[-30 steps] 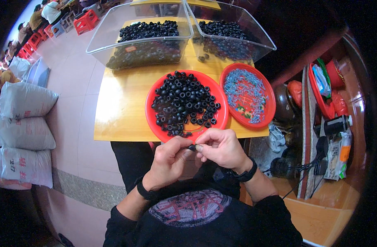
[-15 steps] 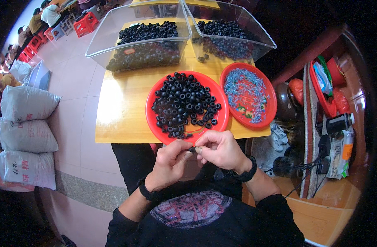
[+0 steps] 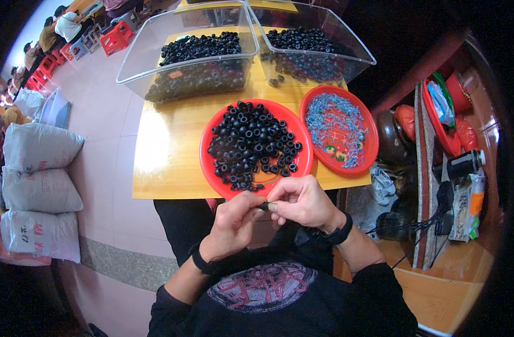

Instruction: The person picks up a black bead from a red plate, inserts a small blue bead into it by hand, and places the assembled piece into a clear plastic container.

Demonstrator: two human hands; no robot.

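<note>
My left hand [image 3: 234, 218] and my right hand [image 3: 303, 204] meet just in front of the table's near edge, fingertips pinched together. Between them is a small black ring-like part [image 3: 262, 206], mostly covered by the fingers; the left hand grips it, while the right thumb and forefinger press at its other side. Just beyond my hands lies a round red plate [image 3: 207, 168] heaped with black hollow parts [image 3: 248, 137]. To its right, a second red plate [image 3: 373, 143] holds many tiny bluish clear pieces [image 3: 330, 121].
Two clear plastic bins [image 3: 134, 76] [image 3: 361, 64] of black parts stand at the back of the yellow table [image 3: 161, 180]. Stacked white sacks [image 3: 41, 194] lie on the floor at left. A shelf [image 3: 431, 168] with bags and a bottle is at right. Seated people and red stools [image 3: 116, 38] are far left.
The view has shifted slightly. My hands stay pinched together over the black part, with the right fingers now covering more of it.
</note>
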